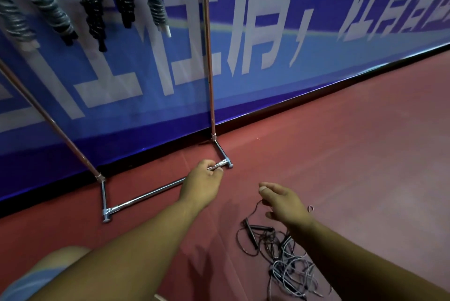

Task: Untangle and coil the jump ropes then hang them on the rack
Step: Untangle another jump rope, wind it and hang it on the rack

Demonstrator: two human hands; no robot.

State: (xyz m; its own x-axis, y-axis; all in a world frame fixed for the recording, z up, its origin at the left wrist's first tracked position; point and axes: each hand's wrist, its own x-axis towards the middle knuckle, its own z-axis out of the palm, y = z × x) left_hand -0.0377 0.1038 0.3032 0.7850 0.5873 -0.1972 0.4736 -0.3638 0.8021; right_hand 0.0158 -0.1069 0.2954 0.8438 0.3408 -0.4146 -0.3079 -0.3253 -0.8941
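A tangle of black and grey jump ropes [280,259] lies on the red floor at the lower right. My right hand [283,203] hovers just above its far end, fingers relaxed and spread. A thin black strand [254,207] runs up under that hand. My left hand [202,185] reaches forward with loosely curled fingers. It overlaps the chrome base bar [146,194] of the rack, and nothing shows in it. Several coiled ropes [51,8] hang from the rack at the top left.
The rack's two copper-coloured uprights [209,57] stand against a blue banner wall [267,44]. Its chrome foot [104,213] juts out onto the floor. My knee [48,274] shows at the lower left. Red floor [365,142] stretches away to the right.
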